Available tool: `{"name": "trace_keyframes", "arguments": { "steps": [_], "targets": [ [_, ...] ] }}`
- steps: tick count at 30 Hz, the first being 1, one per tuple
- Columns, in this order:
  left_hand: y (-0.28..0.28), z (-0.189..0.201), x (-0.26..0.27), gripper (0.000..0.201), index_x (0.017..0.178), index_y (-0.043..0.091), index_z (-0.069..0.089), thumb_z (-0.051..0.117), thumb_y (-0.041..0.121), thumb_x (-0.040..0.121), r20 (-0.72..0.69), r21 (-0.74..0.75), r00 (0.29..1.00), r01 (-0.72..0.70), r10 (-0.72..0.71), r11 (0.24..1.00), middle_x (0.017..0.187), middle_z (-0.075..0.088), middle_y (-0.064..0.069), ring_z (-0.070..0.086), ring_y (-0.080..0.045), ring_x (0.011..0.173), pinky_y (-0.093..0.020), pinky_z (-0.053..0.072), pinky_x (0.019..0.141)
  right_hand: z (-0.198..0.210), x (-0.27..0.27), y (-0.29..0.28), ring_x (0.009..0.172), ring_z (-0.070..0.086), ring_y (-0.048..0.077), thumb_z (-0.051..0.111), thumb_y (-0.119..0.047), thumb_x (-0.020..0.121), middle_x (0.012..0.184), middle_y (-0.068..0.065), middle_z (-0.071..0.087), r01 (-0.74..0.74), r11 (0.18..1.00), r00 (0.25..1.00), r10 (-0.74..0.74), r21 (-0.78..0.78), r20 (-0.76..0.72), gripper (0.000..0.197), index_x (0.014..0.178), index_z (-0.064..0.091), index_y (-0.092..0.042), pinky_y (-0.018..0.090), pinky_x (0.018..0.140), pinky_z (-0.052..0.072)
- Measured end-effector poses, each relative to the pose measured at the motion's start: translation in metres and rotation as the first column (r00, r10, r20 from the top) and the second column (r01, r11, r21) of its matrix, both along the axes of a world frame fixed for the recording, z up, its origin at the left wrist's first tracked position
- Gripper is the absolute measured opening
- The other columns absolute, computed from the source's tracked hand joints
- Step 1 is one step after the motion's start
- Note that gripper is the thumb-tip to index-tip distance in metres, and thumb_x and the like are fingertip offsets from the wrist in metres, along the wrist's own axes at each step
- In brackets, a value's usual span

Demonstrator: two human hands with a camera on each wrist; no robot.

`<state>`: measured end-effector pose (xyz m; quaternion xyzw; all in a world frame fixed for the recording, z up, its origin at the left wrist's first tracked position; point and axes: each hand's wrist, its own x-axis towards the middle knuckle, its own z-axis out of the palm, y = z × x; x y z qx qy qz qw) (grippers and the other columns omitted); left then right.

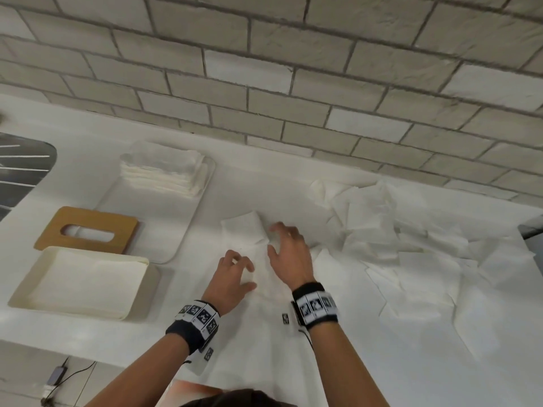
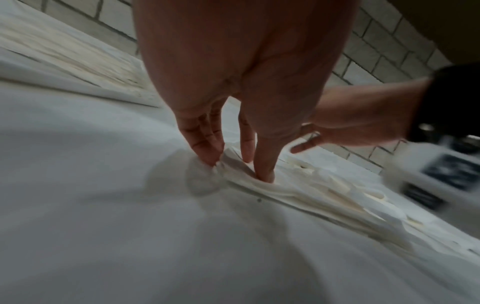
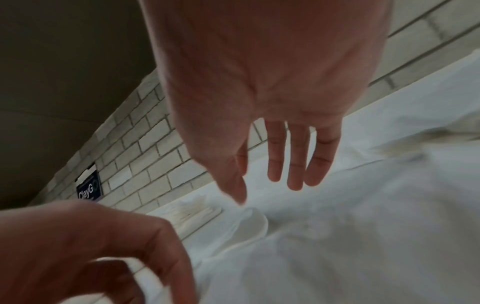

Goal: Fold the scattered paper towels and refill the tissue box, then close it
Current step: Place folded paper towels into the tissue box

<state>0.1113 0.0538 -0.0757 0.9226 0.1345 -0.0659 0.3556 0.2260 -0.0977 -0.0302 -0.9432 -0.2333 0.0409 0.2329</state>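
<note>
A white paper towel (image 1: 244,232) lies flat on the counter in front of me. My left hand (image 1: 248,274) is down on its near part, and thumb and fingertips pinch up a small ridge of the paper towel (image 2: 232,159) between them. My right hand (image 1: 279,240) hovers just beyond with fingers straight and spread, holding nothing; the right wrist view shows the right hand (image 3: 267,191) above the sheet. The open cream tissue box (image 1: 138,292) sits at the left with towels inside. Its wooden slotted lid (image 1: 55,230) lies behind it.
A white tray (image 1: 182,227) at the back left carries a stack of folded towels (image 1: 163,170). A loose pile of unfolded towels (image 1: 396,230) covers the counter to the right. The brick wall (image 1: 293,83) runs close behind. A dark object (image 1: 20,168) sits at far left.
</note>
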Motion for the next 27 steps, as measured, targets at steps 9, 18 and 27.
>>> {"name": "trace_keyframes", "arguments": {
  "steps": [9,18,27],
  "targets": [
    [0.006,-0.002,-0.007,0.06,0.118,0.025,0.038,0.088,0.021,0.084,-0.18,-0.137,0.962,-0.229,0.203,0.964,0.079,0.061,-0.001,0.058,-0.018,0.068,-0.028,0.044,0.061,-0.014,0.052,0.063,0.107,0.065,0.035,0.056,-0.024,0.108,0.108,0.011,0.071,-0.114,0.993,0.97,0.107,-0.017,-0.219,0.017,0.107,0.067,-0.011,0.044,0.089,0.053],
    [0.038,0.065,0.004,0.031,0.084,0.028,0.055,0.086,0.023,0.087,0.087,-0.307,0.945,-0.275,0.314,0.911,0.08,0.067,0.011,0.059,-0.006,0.071,-0.022,0.044,0.063,0.063,0.032,-0.034,0.109,0.075,0.023,0.069,-0.003,0.099,0.115,0.007,0.08,0.318,0.639,0.824,0.179,0.7,-0.538,0.028,0.122,0.069,-0.018,0.035,0.088,0.059],
    [0.03,0.161,0.02,0.033,0.107,0.014,0.071,0.091,0.026,0.083,0.22,-0.669,0.846,-0.232,0.486,0.706,0.099,0.08,-0.009,0.078,-0.029,0.093,-0.046,0.065,0.08,0.101,-0.032,-0.068,0.126,0.067,0.03,0.052,0.001,0.106,0.135,0.012,0.073,0.474,0.416,0.692,0.369,0.776,-0.621,0.038,0.134,0.071,-0.015,0.046,0.106,0.049]
  ]
}}
